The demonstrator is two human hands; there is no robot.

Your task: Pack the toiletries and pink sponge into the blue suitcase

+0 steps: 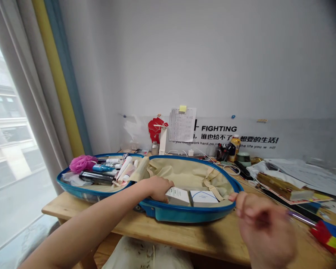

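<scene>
An open blue suitcase (pixel 182 217) with a beige lining lies on the wooden table, its two shells side by side. Inside the right shell, my left hand (pixel 160 189) is closed on the left end of a white box (pixel 178 196). Another white box (pixel 204 198), marked with a blue curve, lies just right of it. My right hand (pixel 266 224), somewhat blurred, has its fingers curled at the right shell's rim, with the fingertips on the edge. The left shell holds a pink bath puff (pixel 83 163), a black bottle (pixel 97 178) and several tubes and bottles.
Papers (pixel 310 173) and a brown pouch (pixel 280 186) lie on the table (pixel 212 239) at right. A yellow bottle (pixel 234 148) and a jar (pixel 243 158) stand by the wall. Curtains (pixel 54 74) and a window are at left.
</scene>
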